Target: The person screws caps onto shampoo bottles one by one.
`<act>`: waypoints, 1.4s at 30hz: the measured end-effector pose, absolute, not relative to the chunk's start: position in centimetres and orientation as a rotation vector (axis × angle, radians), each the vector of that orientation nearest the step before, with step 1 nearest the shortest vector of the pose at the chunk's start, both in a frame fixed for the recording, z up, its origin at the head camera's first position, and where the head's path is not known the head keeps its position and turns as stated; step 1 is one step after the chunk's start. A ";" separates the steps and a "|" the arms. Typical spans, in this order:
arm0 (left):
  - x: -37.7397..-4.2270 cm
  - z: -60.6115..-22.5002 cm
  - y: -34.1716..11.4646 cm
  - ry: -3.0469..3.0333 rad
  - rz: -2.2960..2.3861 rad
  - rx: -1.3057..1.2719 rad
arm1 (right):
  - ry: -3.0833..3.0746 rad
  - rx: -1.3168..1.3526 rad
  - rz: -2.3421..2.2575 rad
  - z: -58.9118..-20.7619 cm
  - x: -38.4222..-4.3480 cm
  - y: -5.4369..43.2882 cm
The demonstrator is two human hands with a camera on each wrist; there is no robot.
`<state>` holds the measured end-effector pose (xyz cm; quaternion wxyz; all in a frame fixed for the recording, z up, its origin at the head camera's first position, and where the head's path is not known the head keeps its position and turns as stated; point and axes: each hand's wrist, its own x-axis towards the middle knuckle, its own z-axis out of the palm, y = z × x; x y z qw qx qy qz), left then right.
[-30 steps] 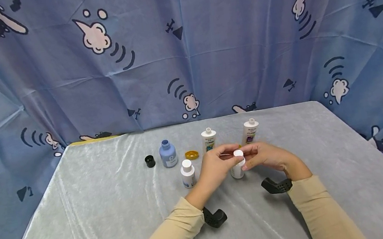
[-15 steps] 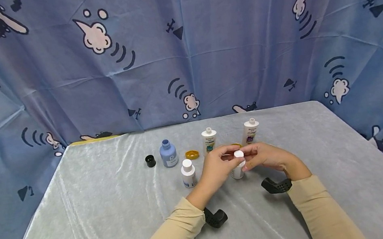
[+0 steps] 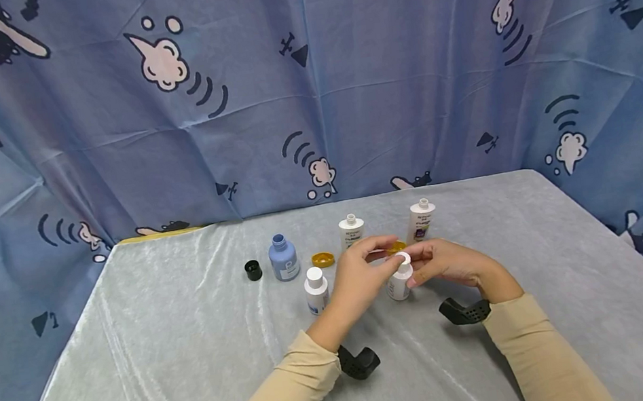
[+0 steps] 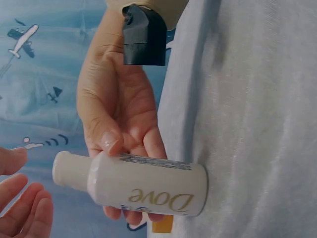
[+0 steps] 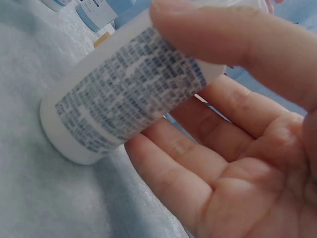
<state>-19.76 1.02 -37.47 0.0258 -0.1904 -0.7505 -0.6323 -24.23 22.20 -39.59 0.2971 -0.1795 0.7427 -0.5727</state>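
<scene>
A small white Dove bottle (image 3: 398,285) with its white cap (image 4: 72,169) on stands on the grey cloth, in front of me. My right hand (image 3: 447,263) holds it from the right; in the right wrist view the thumb (image 5: 198,34) lies across the bottle's front and the fingers go behind it. My left hand (image 3: 360,277) is at the cap from the left, thumb and fingers spread apart. The left wrist view shows a gap between the left fingers (image 4: 29,208) and the cap. To the left stands a second small white bottle (image 3: 317,295), capped.
Behind are a blue bottle (image 3: 284,260) without a cap, a black cap (image 3: 253,270), and a yellow cap (image 3: 322,260). Two taller white open-necked bottles (image 3: 351,229) stand farther back, with another yellow piece (image 3: 397,245) near the hands. A patterned curtain (image 3: 304,79) hangs behind the table.
My left fingers have let go of the cap, spreading and rising slightly, hiding more of the tall white bottle behind. The right hand has stayed in place on the Dove bottle.
</scene>
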 end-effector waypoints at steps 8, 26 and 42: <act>-19.6 -36.9 0.7 -2.290 -1.951 -0.602 | 1.979 -0.488 -1.538 -39.2 -24.1 22.6; -19.4 -33.6 -2.3 -2.241 -2.039 -0.475 | 2.356 -0.444 -1.631 -33.5 -21.4 21.2; -21.1 -33.3 -9.8 -2.205 -1.890 -0.201 | 2.348 -0.421 -1.758 -30.9 -20.2 14.6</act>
